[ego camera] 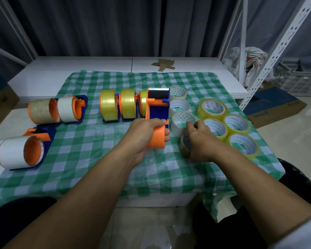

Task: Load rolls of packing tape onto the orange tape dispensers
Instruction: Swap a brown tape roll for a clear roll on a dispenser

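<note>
**Loading an empty dispenser.** The left hand (pixel 147 133) grips the orange drum of the empty dispenser (pixel 157 106). The dispenser lies on the checked cloth (pixel 90 141) with its toothed blade pointing away from the person. Just right of the dispenser, the right hand (pixel 201 139) is curled over the rim of a brownish roll (pixel 184 148) that is tilted up on its edge. How firmly the hand pinches the roll cannot be told.

**Judged step:** bring this roll onto the drum.
- The left hand would do well to shift from the drum to the blue frame, so the core can slide on squarely.
- The tape's free end should feed toward the blade.

**Obstacles:**
- Three white-cored rolls (pixel 179 106) lie flat just right of the dispenser, the nearest close against the brownish roll.
- Four yellow rolls (pixel 237 124) lie farther right. Lifting the brownish roll before carrying it across would avoid nudging any of these.
- Three loaded yellow dispensers (pixel 109 105) stand immediately left of the dispenser and leave little room on that side.
- Three more loaded dispensers (pixel 39 110) lie well to its left.
- Beyond the dispenser, cardboard scraps (pixel 163 64) rest on the white bench (pixel 43 76).
</note>
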`<state>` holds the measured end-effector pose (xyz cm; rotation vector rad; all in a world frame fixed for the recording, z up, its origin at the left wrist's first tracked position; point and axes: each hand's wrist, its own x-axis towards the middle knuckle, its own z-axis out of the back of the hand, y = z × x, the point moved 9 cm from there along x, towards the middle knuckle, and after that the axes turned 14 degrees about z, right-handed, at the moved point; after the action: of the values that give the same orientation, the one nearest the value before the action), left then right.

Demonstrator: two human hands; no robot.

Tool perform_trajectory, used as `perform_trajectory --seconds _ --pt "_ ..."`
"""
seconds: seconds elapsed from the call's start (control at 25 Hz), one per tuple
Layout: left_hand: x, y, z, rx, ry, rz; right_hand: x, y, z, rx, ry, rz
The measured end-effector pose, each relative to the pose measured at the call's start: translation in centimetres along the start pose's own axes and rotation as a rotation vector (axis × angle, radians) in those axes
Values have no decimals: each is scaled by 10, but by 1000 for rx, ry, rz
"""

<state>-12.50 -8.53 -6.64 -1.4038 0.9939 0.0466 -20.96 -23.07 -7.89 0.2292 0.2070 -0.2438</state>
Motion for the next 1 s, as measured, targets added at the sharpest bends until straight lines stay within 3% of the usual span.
perform_trajectory --seconds 0.24,0.52,1.0 --pt "0 -2 -4 2 9 -4 -3 -4 2 38 55 -41" --pt "8 -15 -9 -5 32 -15 24 -50 52 205 -214 -186" --pt "50 -47 -29 -54 81 -63 89 -110 32 117 -116 -291"
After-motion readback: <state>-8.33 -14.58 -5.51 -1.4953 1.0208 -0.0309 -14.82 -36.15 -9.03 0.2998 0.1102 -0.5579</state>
